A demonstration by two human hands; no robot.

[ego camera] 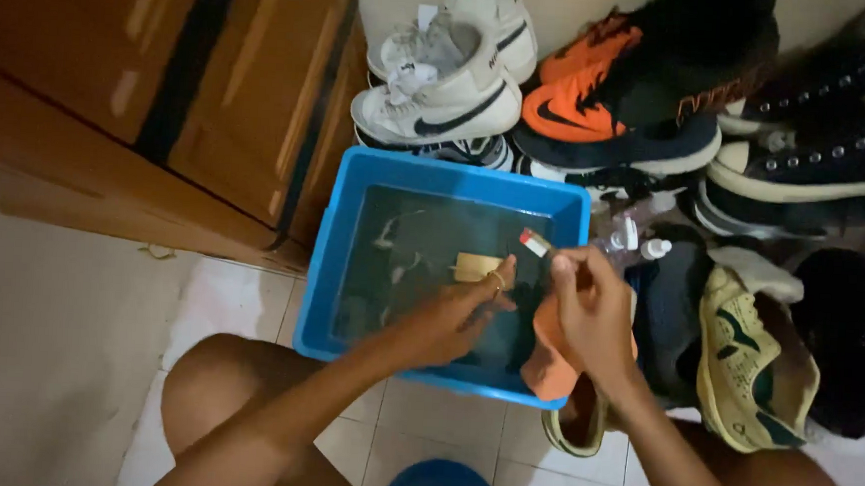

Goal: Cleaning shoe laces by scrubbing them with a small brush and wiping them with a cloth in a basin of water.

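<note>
A wooden cabinet (135, 89) fills the far left, its base meeting the pale tiled floor (52, 351). Just to its right, on the floor, sits a blue plastic tub (323, 296) holding murky water.

The left hand (453, 318) reaches over the tub's near right part, fingers curled narrow around a small tan block (476, 267) — whether sponge or brush cannot be told. A ring shows on one finger.

The right hand (592, 311) hangs over the tub's right rim, closed on a slim brush handle (539, 244) with a red-and-white end that points toward the tub's middle. An orange cloth (550, 358) drapes beneath this hand, over the tub's near right corner; whether the hand grips it cannot be told.

Behind the tub's far edge stand white sneakers (440, 95); to their right, an orange-and-black shoe (598, 94), then dark lace-up shoes (822, 145). Right of the tub, small white-capped bottles (640, 242) stand among more footwear — a yellow-green shoe (742, 358) lies tilted nearest the right forearm.
</note>
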